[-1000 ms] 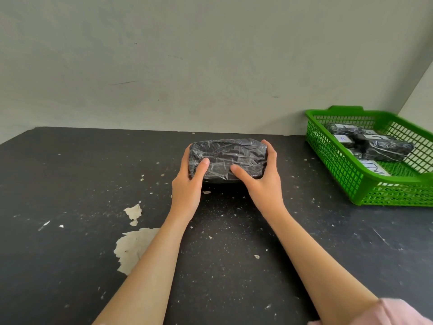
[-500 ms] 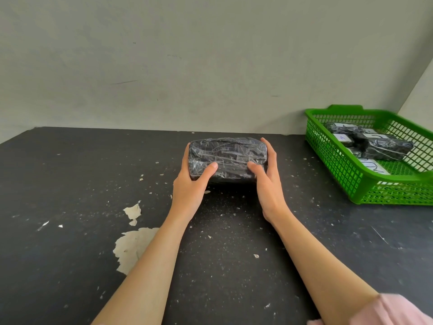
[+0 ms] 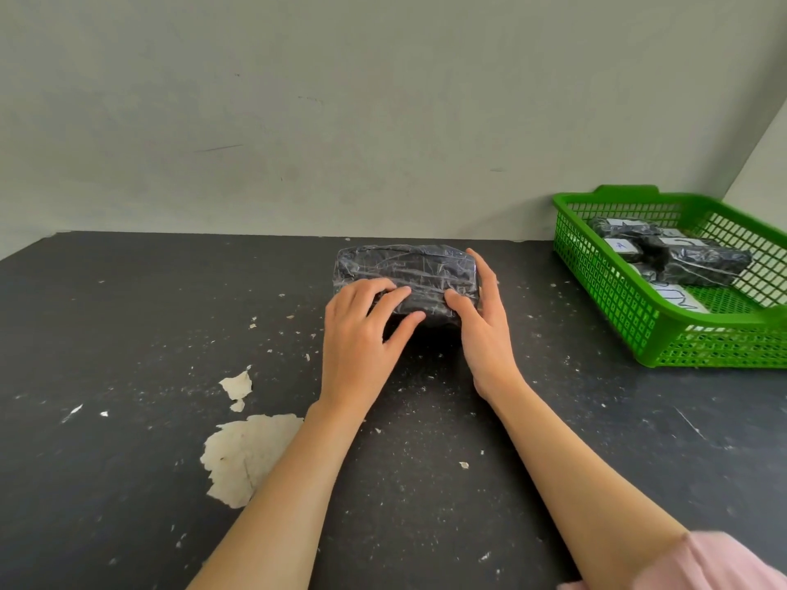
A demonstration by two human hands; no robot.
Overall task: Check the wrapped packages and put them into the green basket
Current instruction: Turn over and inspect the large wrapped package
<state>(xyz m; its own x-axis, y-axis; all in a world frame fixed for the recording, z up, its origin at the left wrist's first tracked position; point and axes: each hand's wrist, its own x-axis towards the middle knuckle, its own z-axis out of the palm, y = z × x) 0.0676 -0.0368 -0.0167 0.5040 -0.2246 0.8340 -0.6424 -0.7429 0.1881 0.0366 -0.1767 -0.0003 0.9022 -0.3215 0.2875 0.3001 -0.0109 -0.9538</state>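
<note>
A black package [image 3: 409,272], wrapped in clear film that shows creases, lies on the dark tabletop [image 3: 127,317] near its far edge, close to the grey wall [image 3: 340,100]. Both bare hands are on it. The left grip [image 3: 362,334] covers the near left corner: its bent fingers lie over the top face and its thumb presses against the front face, so it grasps the package. The right grip [image 3: 485,317] wraps the right end: its fingers run straight along that end, touching it, while its thumb lies across the front top edge, so it too holds the package. Whether the package rests fully on the tabletop or is slightly raised cannot be told.

The green basket [image 3: 724,347] stands well apart to the right, against the wall. Inside it lie several more black packages [image 3: 702,261], some with white labels [image 3: 621,245] whose writing is too small to read.

The tabletop is speckled with pale flecks, and a large patch [image 3: 247,457] of bare pale surface shows to the left of the left forearm. A pink sleeve [image 3: 724,564] shows at the lower right.
</note>
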